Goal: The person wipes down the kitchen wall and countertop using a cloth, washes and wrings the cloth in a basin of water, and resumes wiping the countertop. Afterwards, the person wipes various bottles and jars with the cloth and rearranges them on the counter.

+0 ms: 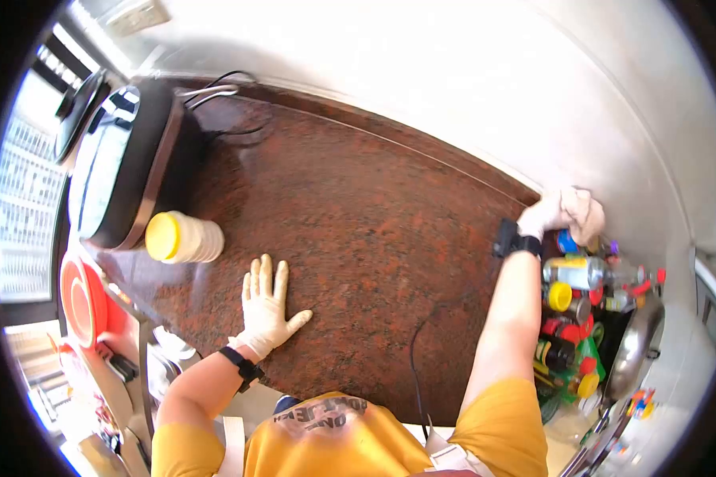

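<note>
My left hand [267, 308], in a pale glove, lies flat with its fingers spread on the reddish-brown stone countertop [358, 230]. Up and to its left stands a clear jar with a yellow lid [184, 238]. Far to the right, my gloved right hand [545, 213] is closed on a pale pinkish cloth [585, 216] at the counter's right end, close to the white wall. The cloth hides some of my fingers. Just below that hand are a blue-capped container [566, 242] and a clear bottle [581, 273].
A black appliance [155, 163] occupies the back left, with cords [223, 89] behind it. Several bottles and jars crowd the right side beside a metal lid or pan [638, 350]. A thin black cable [413, 362] crosses the front edge. Red basins [81, 298] stand at left.
</note>
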Available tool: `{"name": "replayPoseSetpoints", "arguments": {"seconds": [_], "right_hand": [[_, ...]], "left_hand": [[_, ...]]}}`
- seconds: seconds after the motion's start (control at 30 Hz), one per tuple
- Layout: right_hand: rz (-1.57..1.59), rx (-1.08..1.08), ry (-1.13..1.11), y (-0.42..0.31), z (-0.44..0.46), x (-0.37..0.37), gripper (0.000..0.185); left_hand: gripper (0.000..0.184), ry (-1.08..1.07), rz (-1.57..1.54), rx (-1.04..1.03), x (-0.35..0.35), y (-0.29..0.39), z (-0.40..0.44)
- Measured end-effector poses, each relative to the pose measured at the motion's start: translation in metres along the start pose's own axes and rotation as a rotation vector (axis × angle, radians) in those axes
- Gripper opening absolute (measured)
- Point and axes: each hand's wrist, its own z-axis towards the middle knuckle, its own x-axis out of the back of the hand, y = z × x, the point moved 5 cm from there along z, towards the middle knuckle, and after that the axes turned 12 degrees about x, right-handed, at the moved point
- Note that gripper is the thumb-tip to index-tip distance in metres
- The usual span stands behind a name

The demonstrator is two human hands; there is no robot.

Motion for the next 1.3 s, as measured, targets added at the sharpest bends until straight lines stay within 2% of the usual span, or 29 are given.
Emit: {"name": "replayPoseSetpoints", "arguments": {"seconds": [0.03,0.07,0.13,0.23,0.3,0.37,0.43,0.5,0.57,0.6,0.63,0.7,0.73,0.8,0.9,0.93,0.97,1.03,1.07,1.1,1.13,1.27,1.3], "right_hand": [[0.128,-0.027,-0.002,-0.007,-0.009,-0.006,0.026],[0.440,-0.180,0.009,-0.020,-0.023,-0.012,0.028],[0.756,-0.339,0.004,-0.052,-0.056,-0.037,0.030],[1.129,-0.355,-0.277,-0.107,-0.153,-0.099,0.038],[1.280,-0.769,-0.413,-0.244,-0.171,-0.108,0.032],[1.332,-0.663,-0.807,-0.274,-0.219,-0.148,0.034],[0.622,0.250,-1.352,-0.361,-0.243,-0.159,0.043],[0.510,1.008,-1.474,-0.421,-0.301,-0.177,0.057],[0.013,1.093,-1.658,-0.467,-0.321,-0.178,0.067],[-0.073,1.085,-1.669,-0.469,-0.326,-0.189,0.073],[0.050,1.013,-1.555,-0.472,-0.318,-0.181,0.063],[0.212,1.041,-1.381,-0.449,-0.310,-0.177,0.045],[0.229,0.910,-1.344,-0.424,-0.302,-0.169,0.037],[0.226,0.869,-1.213,-0.366,-0.270,-0.134,0.034],[0.081,0.715,-1.193,-0.251,-0.189,-0.052,0.023],[-0.056,0.646,-1.201,-0.218,-0.159,-0.015,0.024],[-0.006,0.423,-1.219,-0.203,-0.135,0.019,0.035],[-0.601,0.469,-1.039,-0.065,-0.099,0.087,0.053],[-0.692,0.368,-1.066,-0.046,-0.099,0.092,0.059],[-0.787,0.269,-1.094,-0.041,-0.100,0.096,0.065],[-0.733,0.307,-1.085,-0.044,-0.107,0.085,0.061],[-0.135,0.594,-1.051,-0.222,-0.186,-0.004,0.045],[-0.023,0.598,-1.056,-0.269,-0.210,-0.021,0.050]], "left_hand": [[0.110,-0.007,-0.026,-0.009,0.000,-0.002,0.000],[0.110,-0.013,-0.033,-0.005,0.001,-0.005,0.000],[0.109,-0.036,-0.032,-0.010,-0.001,-0.009,0.002],[0.109,-0.055,-0.055,-0.028,0.000,-0.014,0.003],[0.107,-0.048,-0.080,-0.039,-0.001,-0.018,0.003],[0.106,-0.041,-0.105,-0.051,-0.001,-0.020,0.002],[0.105,-0.042,-0.132,-0.055,-0.003,-0.023,0.004],[0.104,-0.040,-0.169,-0.059,-0.003,-0.025,0.004],[0.104,-0.037,-0.181,-0.055,-0.002,-0.026,0.003],[0.104,-0.032,-0.184,-0.061,-0.003,-0.027,0.002],[0.104,-0.020,-0.190,-0.064,-0.004,-0.028,0.003],[0.104,-0.015,-0.198,-0.065,-0.005,-0.029,0.001],[0.104,-0.005,-0.200,-0.072,-0.005,-0.030,0.002],[0.104,0.007,-0.224,-0.077,-0.005,-0.030,0.003],[0.104,-0.011,-0.234,-0.094,-0.008,-0.030,0.002],[0.104,-0.015,-0.239,-0.092,-0.009,-0.030,0.003],[0.104,-0.017,-0.242,-0.086,-0.009,-0.031,0.004],[0.103,-0.028,-0.248,-0.092,-0.009,-0.031,0.005],[0.103,-0.019,-0.252,-0.092,-0.008,-0.031,0.005],[0.103,-0.012,-0.253,-0.095,-0.009,-0.031,0.004],[0.104,-0.007,-0.258,-0.103,-0.010,-0.031,0.004],[0.104,0.024,-0.234,-0.115,-0.011,-0.030,0.005],[0.104,0.053,-0.275,-0.126,-0.010,-0.031,0.004]]}}
